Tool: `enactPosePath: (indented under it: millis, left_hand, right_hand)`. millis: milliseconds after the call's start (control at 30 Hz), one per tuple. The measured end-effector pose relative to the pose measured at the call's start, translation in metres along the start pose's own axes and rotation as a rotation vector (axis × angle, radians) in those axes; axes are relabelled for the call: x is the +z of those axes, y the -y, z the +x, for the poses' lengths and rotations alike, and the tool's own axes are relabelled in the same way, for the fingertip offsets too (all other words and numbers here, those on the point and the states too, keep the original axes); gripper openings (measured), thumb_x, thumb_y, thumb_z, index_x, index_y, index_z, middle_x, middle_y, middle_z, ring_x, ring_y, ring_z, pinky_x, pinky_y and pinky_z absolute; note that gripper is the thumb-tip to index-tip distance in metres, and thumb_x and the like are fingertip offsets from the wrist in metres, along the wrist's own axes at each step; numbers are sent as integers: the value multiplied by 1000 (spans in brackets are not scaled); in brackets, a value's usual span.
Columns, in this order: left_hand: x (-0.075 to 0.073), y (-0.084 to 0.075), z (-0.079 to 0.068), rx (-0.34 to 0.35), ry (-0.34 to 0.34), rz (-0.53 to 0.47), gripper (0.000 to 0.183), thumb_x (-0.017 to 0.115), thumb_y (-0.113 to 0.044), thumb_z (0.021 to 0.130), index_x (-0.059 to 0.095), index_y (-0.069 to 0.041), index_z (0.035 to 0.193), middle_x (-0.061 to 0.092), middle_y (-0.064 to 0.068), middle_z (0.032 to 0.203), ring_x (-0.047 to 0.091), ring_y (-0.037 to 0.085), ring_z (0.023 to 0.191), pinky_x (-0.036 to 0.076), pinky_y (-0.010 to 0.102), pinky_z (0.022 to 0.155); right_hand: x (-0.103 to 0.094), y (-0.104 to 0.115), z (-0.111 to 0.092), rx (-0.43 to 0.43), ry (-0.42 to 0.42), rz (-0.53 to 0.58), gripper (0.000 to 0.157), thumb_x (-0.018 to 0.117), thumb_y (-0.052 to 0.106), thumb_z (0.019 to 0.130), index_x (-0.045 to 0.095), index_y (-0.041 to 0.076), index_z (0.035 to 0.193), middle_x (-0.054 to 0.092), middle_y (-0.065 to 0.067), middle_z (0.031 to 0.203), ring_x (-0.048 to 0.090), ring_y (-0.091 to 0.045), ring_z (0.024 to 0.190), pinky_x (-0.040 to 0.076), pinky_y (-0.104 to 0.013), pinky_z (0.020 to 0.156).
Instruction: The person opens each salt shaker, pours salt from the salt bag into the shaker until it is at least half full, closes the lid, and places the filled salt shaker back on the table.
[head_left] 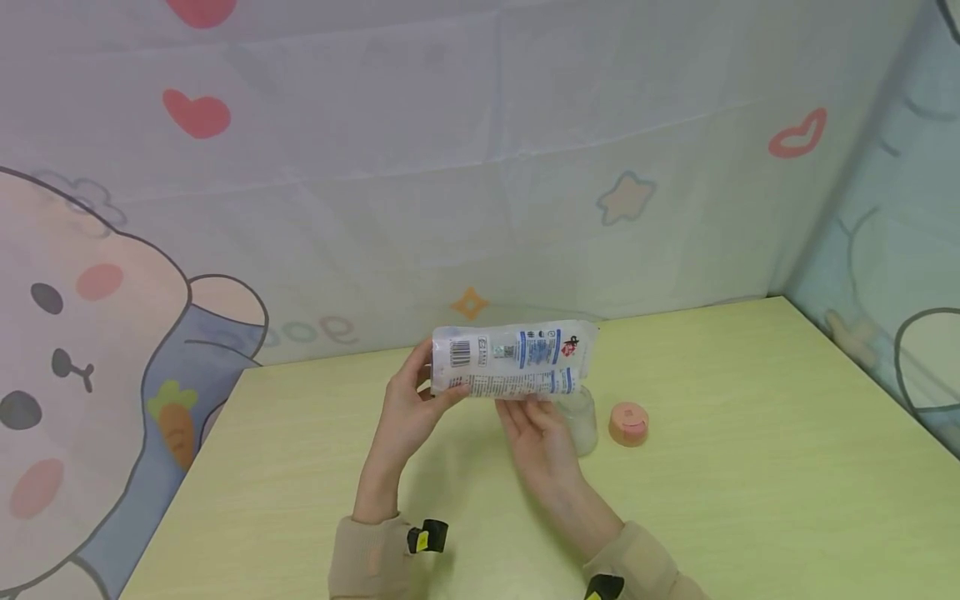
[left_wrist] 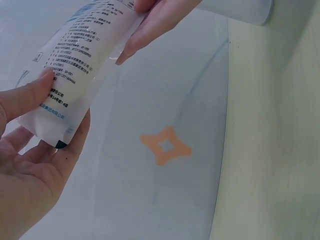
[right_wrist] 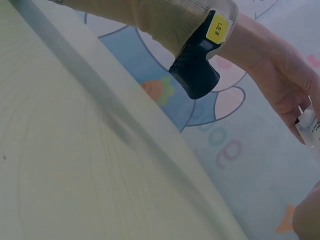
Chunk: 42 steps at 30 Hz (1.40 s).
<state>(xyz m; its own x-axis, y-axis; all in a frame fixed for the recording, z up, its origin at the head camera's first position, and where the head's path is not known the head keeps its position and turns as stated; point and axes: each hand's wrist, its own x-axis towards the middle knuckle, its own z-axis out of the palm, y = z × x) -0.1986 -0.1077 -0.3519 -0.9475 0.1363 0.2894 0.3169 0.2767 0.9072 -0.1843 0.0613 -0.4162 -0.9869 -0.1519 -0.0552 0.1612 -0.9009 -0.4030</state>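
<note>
A white plastic packet [head_left: 510,360] with a barcode and blue and black print is held up above the table, its long side running left to right. My left hand [head_left: 412,408] grips its left end, thumb on the printed face and fingers behind. Under its lower edge, my right hand [head_left: 543,446] touches it with fairly straight fingers, palm showing. The left wrist view shows the packet [left_wrist: 75,75] tilted, with the right hand's fingers [left_wrist: 157,30] along its far part. A translucent jar [head_left: 581,425] stands just behind the right hand, partly covered by the hand and packet.
A round pink lid [head_left: 628,423] lies on the light yellow-green table [head_left: 750,450], right of the jar. Behind the table hangs a printed cloth [head_left: 420,208] with hearts and stars; another cloth [head_left: 900,250] borders the right side.
</note>
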Motion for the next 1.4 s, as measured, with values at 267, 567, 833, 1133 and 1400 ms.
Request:
enactPosePath:
  millis: [267,567,833,1133,1400]
  left_hand:
    - [1,-2,0,0,13,-27,64,72,1,82,47,-18,139,58,7,124,54,20,107,52,25,84]
    - [-1,0,0,7,25,-31,66,72,1,82,47,-21,139,57,6,126,55,20,108,52,27,86]
    - [-2,0,0,1,32,-31,67,71,0,82,47,-23,140,56,6,127,55,21,109,52,30,87]
    - [-3,2,0,-4,37,-35,67,72,0,82,47,-24,140,56,6,127,56,22,109,52,31,87]
    - [-3,3,-1,4,5,-32,64,74,0,80,50,-24,134,56,5,122,61,24,103,56,27,81]
  right_hand:
    - [0,0,0,-5,8,13,42,28,5,103,27,12,144,57,0,127,31,-22,143,26,-33,120]
    - [2,-1,-2,1,4,14,37,27,5,103,32,14,139,55,1,128,51,-13,124,27,-32,119]
    - [1,-2,0,-7,0,-20,40,26,5,103,28,13,143,53,0,130,41,-18,135,28,-33,119]
    - [1,-2,0,-11,-3,-28,40,25,4,103,29,12,142,45,-4,137,32,-22,142,27,-33,119]
    - [2,-1,-2,-12,12,-14,45,25,5,103,21,11,148,43,-5,141,29,-22,144,27,-33,119]
